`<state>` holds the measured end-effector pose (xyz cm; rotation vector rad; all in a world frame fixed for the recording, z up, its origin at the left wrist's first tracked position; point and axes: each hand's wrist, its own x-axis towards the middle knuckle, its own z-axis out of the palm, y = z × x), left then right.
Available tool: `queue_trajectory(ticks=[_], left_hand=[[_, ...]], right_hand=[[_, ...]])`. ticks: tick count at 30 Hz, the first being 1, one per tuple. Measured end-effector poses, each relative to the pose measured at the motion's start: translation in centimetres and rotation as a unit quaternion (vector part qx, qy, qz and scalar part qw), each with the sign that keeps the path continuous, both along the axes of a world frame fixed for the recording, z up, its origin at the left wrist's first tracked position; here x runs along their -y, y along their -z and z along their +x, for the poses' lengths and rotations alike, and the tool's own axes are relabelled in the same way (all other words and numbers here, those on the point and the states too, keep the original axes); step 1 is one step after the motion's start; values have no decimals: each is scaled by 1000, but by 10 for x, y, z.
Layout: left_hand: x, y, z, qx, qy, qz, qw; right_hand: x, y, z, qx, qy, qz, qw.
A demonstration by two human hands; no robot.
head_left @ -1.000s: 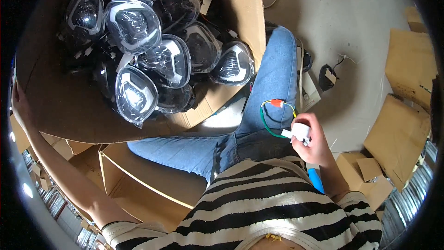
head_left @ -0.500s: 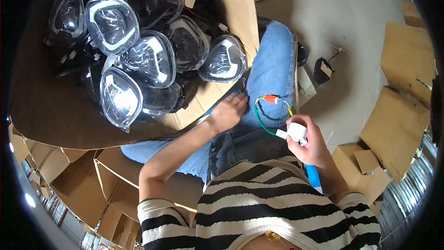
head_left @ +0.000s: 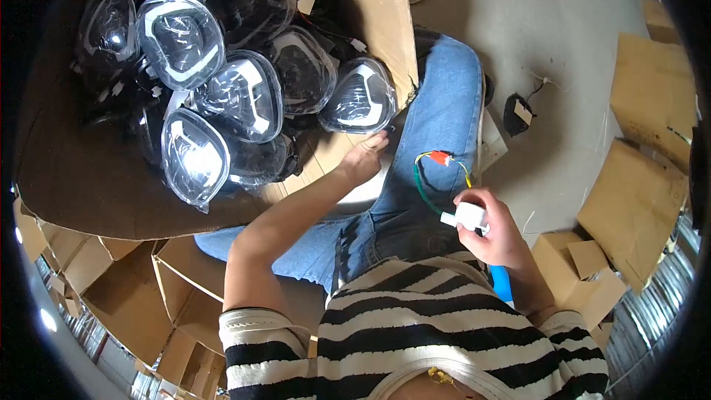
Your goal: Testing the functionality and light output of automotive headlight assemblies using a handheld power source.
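My right hand [head_left: 490, 228] is closed round a small white plastic block [head_left: 469, 215] above my lap. From it runs a loop of green and yellow wire [head_left: 421, 184] with an orange-red connector [head_left: 441, 157], lying over my jeans. My left hand [head_left: 363, 158] reaches to the near right side of the big cardboard box, its fingers curled together just below a clear-fronted lamp [head_left: 359, 96]. What those fingertips hold, if anything, is too small to make out. Several similar clear-fronted lamps [head_left: 194, 157] are heaped in the box, with white wire plugs among them.
The big cardboard box [head_left: 81, 204] fills the left, its raised flap [head_left: 381, 11] beside my knee. On the grey floor to the right lies a black part with a wire [head_left: 518, 113]. Flattened cardboard [head_left: 629, 207] and a smaller open box [head_left: 574, 270] stand farther right.
My left hand has moved up and slightly left, from beside my thigh to the lamp's lower edge. My right hand stays nearly in place, still holding the white block.
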<state>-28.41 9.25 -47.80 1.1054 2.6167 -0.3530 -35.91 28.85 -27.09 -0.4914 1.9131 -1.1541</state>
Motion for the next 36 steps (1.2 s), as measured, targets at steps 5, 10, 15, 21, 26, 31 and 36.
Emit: queue_trajectory(ticks=[5, 10, 15, 21, 26, 31, 36], left_hand=[[12, -57, -17, 54, -83, 183, 978], [8, -102, -3, 162, -421, 575, 683], [-15, -127, 16, 391, -483, 658, 424], [-20, -139, 21, 391, -457, 705, 376], [-21, -134, 21, 376, -410, 760, 337], [-21, -137, 15, 301, -389, 763, 420], [-15, -140, 11, 245, -380, 745, 491]], right_hand=[[-1, 1, 3, 4, 17, -3, 1000], [-3, 5, 1, 38, 50, -13, 998], [1, 7, -5, 115, 109, -61, 985], [-4, 6, -10, 156, 142, -77, 975], [-2, 0, -7, 226, 183, -74, 954], [-4, -1, -6, 250, 190, -94, 945], [0, -4, -7, 243, 166, -74, 953]])
